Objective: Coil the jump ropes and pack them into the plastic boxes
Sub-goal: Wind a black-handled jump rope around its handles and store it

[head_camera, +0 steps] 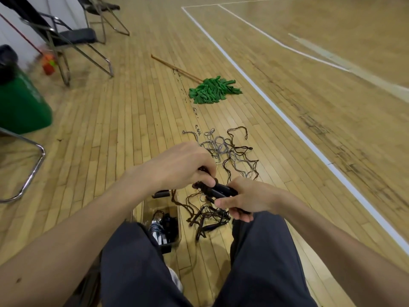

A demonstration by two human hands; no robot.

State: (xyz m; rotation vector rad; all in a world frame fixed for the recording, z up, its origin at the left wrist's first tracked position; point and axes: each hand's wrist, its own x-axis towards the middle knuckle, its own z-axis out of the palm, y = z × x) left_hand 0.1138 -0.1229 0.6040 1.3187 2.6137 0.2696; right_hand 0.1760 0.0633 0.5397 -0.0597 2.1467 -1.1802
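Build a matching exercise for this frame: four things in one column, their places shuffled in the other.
Things
1. mop
2. plastic box
3. black handles
4. green bin

Places
A. gripped between the left hand and the right hand
B. at the far left edge of the view
C. down between the person's knees
D. lying flat, well ahead of the person

Pairs: 1-D, 2-C, 3-A, 4-B
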